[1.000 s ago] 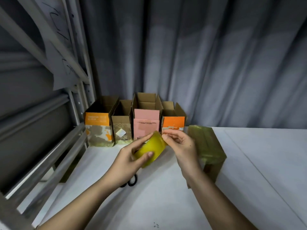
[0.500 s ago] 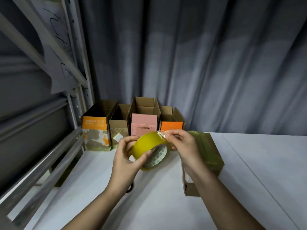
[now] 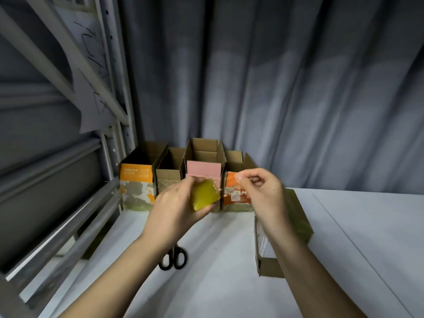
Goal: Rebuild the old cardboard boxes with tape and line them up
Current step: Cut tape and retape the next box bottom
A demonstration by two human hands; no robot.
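Gripping the yellow tape roll in the left hand, right hand pinching the drawn-out tape end — taping step. Next: carry it onto the near box, right of the far row.

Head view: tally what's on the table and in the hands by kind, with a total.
Cardboard boxes: 5, of which four stand in a row at the back and one lies near the right arm
Tape rolls: 1, yellow, gripped by the left hand
Scissors: 1, black
Total: 7
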